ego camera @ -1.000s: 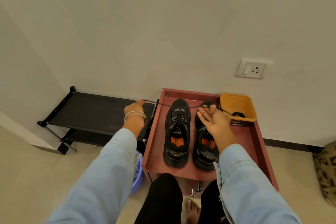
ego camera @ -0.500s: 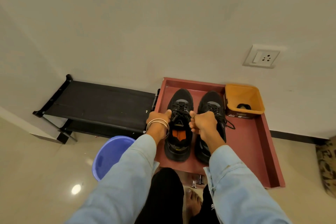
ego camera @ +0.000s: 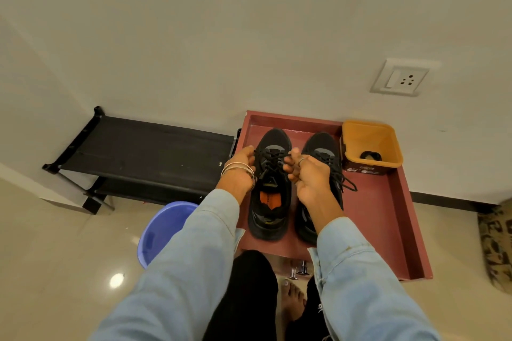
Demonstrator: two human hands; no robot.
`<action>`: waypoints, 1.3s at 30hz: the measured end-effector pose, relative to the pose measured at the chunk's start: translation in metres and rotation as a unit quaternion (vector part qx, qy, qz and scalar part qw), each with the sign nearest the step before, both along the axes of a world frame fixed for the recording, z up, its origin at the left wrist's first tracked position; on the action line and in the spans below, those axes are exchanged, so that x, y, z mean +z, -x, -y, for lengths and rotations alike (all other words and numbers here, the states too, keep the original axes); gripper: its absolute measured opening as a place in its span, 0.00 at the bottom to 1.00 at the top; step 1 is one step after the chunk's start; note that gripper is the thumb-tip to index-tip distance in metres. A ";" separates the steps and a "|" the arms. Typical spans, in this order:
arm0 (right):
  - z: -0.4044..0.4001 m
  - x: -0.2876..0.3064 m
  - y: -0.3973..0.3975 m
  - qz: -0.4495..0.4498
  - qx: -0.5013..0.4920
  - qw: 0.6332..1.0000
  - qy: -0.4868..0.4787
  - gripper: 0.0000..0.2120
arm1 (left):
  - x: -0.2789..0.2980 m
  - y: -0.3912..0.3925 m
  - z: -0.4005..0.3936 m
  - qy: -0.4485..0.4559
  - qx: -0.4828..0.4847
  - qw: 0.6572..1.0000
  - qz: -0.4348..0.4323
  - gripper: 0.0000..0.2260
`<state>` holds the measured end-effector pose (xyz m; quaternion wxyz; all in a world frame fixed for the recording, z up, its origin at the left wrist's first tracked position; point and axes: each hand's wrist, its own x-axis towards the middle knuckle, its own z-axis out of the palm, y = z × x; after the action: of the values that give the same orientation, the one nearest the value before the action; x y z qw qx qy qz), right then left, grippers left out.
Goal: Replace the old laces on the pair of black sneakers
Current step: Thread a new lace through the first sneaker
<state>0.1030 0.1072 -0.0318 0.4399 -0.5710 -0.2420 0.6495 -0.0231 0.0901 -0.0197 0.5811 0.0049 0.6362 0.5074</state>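
Observation:
Two black sneakers stand side by side in a reddish-brown tray (ego camera: pixel 388 216), toes toward the wall. The left sneaker (ego camera: pixel 270 202) shows an orange insole and a black lace (ego camera: pixel 273 160) through its eyelets. My left hand (ego camera: pixel 239 166), with bangles at the wrist, pinches the lace at the shoe's left side. My right hand (ego camera: pixel 307 174) grips the lace at its right side and covers part of the right sneaker (ego camera: pixel 324 152), whose loose lace end (ego camera: pixel 346 184) trails onto the tray.
An orange tub (ego camera: pixel 371 144) with a small dark bundle inside sits in the tray's far right corner. A black low rack (ego camera: pixel 144 152) stands to the left against the wall. A blue bucket (ego camera: pixel 162 230) is on the floor at left. My bare foot (ego camera: pixel 293 299) is below the tray.
One second ago my hands were spread wide, stretching a lace from the rack to the orange tub. They have since come together at the left sneaker's eyelets, and now sit slightly farther forward.

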 end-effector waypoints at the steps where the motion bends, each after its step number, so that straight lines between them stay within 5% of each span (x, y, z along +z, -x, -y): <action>1: 0.000 0.002 -0.004 -0.025 -0.021 0.999 -0.012 0.08 | -0.004 0.002 0.000 -0.001 0.017 1.000 -0.006 0.17; 7: 0.005 -0.004 -0.014 -0.085 -0.021 0.994 -0.071 0.04 | -0.014 -0.003 0.007 -0.010 0.032 0.999 0.004 0.13; 12: 0.011 -0.019 -0.003 0.080 0.103 0.984 -0.122 0.09 | -0.016 -0.009 0.008 -0.021 0.002 0.999 -0.046 0.05; 16: 0.006 -0.022 0.005 0.111 0.102 0.979 -0.137 0.05 | -0.016 -0.009 0.001 0.000 0.001 0.996 -0.094 0.05; 26: 0.012 -0.023 -0.009 0.028 0.040 0.990 -0.133 0.05 | -0.025 -0.011 0.012 -0.099 -0.003 0.981 -0.164 0.04; 34: 0.017 -0.028 -0.008 -0.106 -0.084 0.989 -0.052 0.14 | -0.044 0.000 0.011 -0.047 0.163 0.985 0.007 0.12; 39: 0.016 -0.031 -0.010 -0.120 -0.113 0.986 -0.029 0.12 | -0.048 0.000 0.024 -0.073 0.194 0.978 0.034 0.11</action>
<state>0.1129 0.0916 -0.0624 0.5532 -0.4993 -0.1402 0.6520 -0.0229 0.0662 -0.0675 0.4912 -0.0930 0.5663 0.6553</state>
